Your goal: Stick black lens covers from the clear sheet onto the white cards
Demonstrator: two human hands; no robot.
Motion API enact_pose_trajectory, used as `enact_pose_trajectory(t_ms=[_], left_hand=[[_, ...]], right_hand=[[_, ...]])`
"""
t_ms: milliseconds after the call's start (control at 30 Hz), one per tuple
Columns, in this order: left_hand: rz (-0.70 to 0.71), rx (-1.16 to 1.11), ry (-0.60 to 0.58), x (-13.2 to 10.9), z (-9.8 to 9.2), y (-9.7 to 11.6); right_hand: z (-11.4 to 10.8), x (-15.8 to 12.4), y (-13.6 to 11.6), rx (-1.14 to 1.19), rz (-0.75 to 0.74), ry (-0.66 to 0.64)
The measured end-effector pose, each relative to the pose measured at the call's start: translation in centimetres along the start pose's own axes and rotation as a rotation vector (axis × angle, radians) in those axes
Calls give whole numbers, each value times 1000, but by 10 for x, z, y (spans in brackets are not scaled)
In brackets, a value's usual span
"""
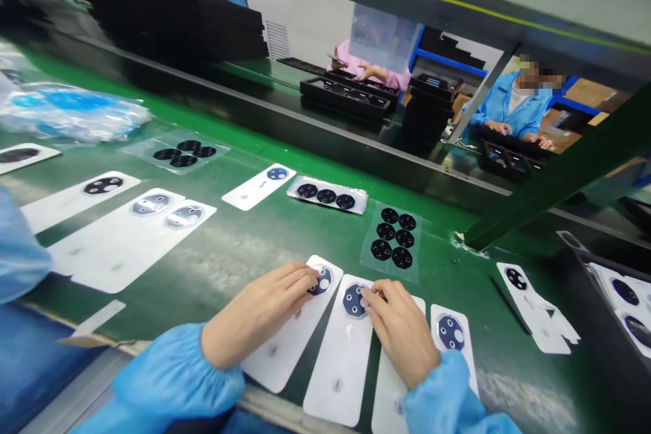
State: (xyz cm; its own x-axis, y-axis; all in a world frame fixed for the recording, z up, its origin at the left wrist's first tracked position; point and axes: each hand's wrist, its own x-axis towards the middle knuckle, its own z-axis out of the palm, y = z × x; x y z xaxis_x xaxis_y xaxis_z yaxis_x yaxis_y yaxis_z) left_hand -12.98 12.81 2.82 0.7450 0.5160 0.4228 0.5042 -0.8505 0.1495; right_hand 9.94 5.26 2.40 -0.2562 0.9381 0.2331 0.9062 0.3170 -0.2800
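Note:
Several white phone back covers lie side by side at the near edge of the green bench. My left hand (259,312) rests flat on the leftmost cover (285,352), fingertips on its round blue camera piece (322,280). My right hand (401,332) lies over the third cover, fingers pressed together at the edge of the blue camera piece (353,300) on the middle cover (340,366). Whether those fingers pinch anything is hidden. A fourth cover (452,339) with the same blue piece lies to the right. Both sleeves are blue.
A clear sheet of several black round pieces (394,241) lies just beyond my hands, a strip of three (326,195) further back. More white covers (127,237) lie at left, a plastic bag (66,112) at far left. Black trays (350,95) sit beyond the belt, where other people work.

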Motion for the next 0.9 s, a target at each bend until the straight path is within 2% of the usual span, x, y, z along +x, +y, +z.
enact_pose_trajectory(t_ms=[67, 133, 267, 500, 633, 733, 900], left_hand=[[43, -17, -1, -5, 3, -15], [71, -36, -18, -6, 8, -21], [79, -70, -42, -2, 15, -21], [135, -38, -104, 5, 13, -21], [121, 13, -130, 3, 14, -22], [128, 39, -94, 2, 16, -22], [103, 18, 61, 0, 22, -23]], right_hand=[[15, 6, 3, -21, -17, 43], [24, 6, 7, -36, -35, 71], [29, 2, 11, -51, -42, 99], [39, 3, 6, -122, -45, 150], [43, 3, 5, -170, -40, 185], [41, 4, 3, -204, -17, 201], [39, 8, -2, -253, 8, 198]])
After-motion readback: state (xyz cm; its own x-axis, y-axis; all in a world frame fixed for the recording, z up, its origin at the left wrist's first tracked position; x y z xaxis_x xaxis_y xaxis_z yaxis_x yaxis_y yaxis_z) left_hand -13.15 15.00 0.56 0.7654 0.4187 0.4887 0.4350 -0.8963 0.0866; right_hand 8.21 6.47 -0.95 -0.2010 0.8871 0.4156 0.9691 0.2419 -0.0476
